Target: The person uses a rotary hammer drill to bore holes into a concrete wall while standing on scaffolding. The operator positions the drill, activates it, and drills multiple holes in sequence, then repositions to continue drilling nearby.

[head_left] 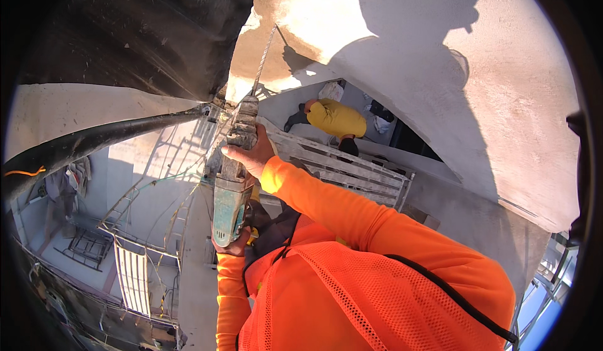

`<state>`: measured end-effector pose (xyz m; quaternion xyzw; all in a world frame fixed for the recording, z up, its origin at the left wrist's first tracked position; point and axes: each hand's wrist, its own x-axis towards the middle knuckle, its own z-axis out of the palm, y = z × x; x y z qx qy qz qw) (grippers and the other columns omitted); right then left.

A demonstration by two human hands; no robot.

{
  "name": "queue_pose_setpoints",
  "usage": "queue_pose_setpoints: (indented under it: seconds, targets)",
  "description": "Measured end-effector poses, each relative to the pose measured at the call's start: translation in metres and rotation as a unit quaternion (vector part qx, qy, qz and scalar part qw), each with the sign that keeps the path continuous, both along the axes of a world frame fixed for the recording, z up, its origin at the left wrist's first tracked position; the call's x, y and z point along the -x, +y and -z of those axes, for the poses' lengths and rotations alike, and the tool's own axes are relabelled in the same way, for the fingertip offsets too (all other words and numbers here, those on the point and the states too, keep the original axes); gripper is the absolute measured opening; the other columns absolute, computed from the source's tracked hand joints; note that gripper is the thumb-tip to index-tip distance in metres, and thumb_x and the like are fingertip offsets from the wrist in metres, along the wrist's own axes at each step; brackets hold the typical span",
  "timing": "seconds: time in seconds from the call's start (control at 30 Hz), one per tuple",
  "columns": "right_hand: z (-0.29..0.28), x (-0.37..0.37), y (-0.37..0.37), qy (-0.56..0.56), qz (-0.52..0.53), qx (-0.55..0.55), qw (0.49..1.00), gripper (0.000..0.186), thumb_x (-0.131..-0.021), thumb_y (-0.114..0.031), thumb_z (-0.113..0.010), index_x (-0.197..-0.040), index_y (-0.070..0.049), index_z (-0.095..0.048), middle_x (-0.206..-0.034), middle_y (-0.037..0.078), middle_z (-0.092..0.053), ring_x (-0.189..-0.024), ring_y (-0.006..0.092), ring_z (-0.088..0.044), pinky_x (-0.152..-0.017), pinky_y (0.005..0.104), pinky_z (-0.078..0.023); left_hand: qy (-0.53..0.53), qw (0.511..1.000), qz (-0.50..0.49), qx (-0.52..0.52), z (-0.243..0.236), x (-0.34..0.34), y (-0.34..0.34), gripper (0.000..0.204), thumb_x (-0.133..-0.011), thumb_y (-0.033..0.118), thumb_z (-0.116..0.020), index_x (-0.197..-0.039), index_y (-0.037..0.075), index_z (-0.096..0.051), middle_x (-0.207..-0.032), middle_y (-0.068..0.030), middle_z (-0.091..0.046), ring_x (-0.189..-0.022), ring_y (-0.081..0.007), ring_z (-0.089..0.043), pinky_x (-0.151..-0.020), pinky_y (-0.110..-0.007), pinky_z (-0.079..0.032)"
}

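A worn teal-and-grey rotary hammer drill point(230, 203), caked in pale dust, is held lengthwise in front of my body. Its long spiral bit point(264, 62) points away from me, and the tip meets the sunlit plastered wall point(320, 12) at a stained patch. My right hand point(254, 154) grips the tool's front body, thumb across the top. At the rear end, my left hand point(233, 245) is wrapped round the handle, partly hidden by the housing. Both arms wear orange sleeves under a mesh vest.
Below, a person in a yellow shirt point(339, 118) bends beside a slatted scaffold platform point(352, 174). A dark sheet point(125, 31) hangs at upper left, above a thick black pipe point(113, 131). Scaffold frames with a white slatted deck point(132, 279) stand far below left.
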<state>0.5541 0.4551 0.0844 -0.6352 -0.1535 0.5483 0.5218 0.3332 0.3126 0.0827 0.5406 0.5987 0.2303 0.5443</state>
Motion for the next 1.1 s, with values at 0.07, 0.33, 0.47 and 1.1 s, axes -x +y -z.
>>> queue_pose_setpoints:
  seconds: [0.07, 0.33, 0.47, 1.1]
  targets:
    - [-0.007, 0.003, -0.003, 0.01, 0.004, 0.015, 1.0, 0.089, -0.076, -0.017, -0.094, -0.143, -0.001, -0.037, -0.124, 0.013, -0.063, -0.112, 0.0229, -0.064, -0.097, 0.0397, -0.055, 0.055, 0.998, 0.016, -0.03, -0.015, 0.007, 0.001, 0.052, -0.062, 0.021, -0.087, -0.111, 0.01, -0.072, -0.102, -0.013, -0.068, -0.088, -0.0378, -0.067, -0.079, -0.044, -0.057]
    - [-0.043, 0.022, -0.037, 0.126, 0.07, 0.028, 0.989, 0.084, -0.078, -0.02, -0.094, -0.141, -0.003, -0.041, -0.12, 0.011, -0.065, -0.107, 0.022, -0.067, -0.098, 0.0394, -0.056, 0.103, 0.994, 0.031, 0.027, -0.086, 0.034, 0.004, 0.057, -0.064, 0.023, -0.088, -0.117, 0.01, -0.069, -0.108, -0.0092, -0.07, -0.096, -0.0323, -0.068, -0.086, -0.04, -0.056]
    - [-0.058, 0.001, -0.063, 0.226, 0.044, 0.091, 0.969, 0.073, -0.081, -0.024, -0.09, -0.136, -0.007, -0.045, -0.117, 0.008, -0.065, -0.105, 0.0203, -0.067, -0.093, 0.0395, -0.058, -0.031, 0.979, -0.016, 0.201, -0.138, 0.025, -0.009, 0.07, -0.07, 0.018, -0.09, -0.131, 0.006, -0.058, -0.116, -0.0107, -0.072, -0.107, -0.0244, -0.07, -0.093, -0.037, -0.056]
    - [-0.069, -0.12, -0.113, 0.351, 0.03, 0.12, 0.928, 0.031, -0.091, -0.029, -0.078, -0.11, -0.014, -0.058, -0.099, 0.003, -0.064, -0.089, 0.0206, -0.068, -0.081, 0.0423, -0.06, -0.012, 0.99, 0.047, 0.133, -0.179, -0.092, -0.022, 0.072, -0.075, 0.018, -0.093, -0.135, 0.0, -0.058, -0.118, -0.0155, -0.075, -0.105, -0.0227, -0.074, -0.092, -0.037, -0.058]
